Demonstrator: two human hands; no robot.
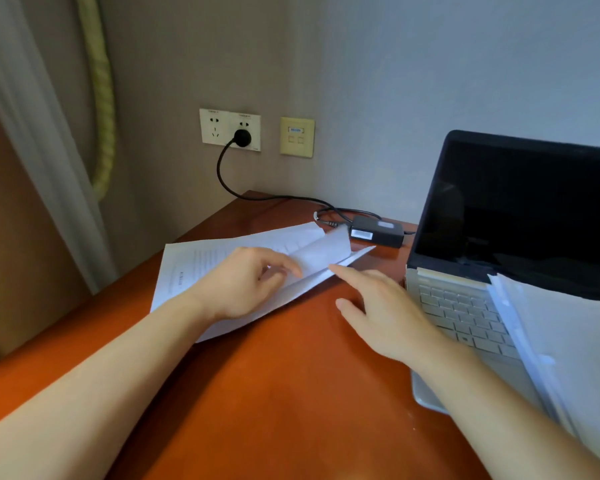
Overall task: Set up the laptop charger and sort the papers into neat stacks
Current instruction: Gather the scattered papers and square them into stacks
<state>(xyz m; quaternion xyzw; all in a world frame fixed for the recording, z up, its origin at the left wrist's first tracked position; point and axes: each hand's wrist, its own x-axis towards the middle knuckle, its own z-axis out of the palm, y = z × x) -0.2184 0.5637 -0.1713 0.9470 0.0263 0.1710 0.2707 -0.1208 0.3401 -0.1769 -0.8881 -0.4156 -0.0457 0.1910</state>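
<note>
Left hand (246, 285) lay on papers (194, 268) left of laptop (499, 220) on tabletop (291, 393), its grip unclear, right hand (388, 317) grip wide, fingertip at paper edge, charger (378, 232) behind, plugged into wall socket (230, 129)

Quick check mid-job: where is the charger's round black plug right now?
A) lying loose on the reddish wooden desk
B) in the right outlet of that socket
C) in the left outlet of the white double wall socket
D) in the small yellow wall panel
B: the round black plug sits in the right outlet of the white double wall socket, its left outlet empty.
</note>
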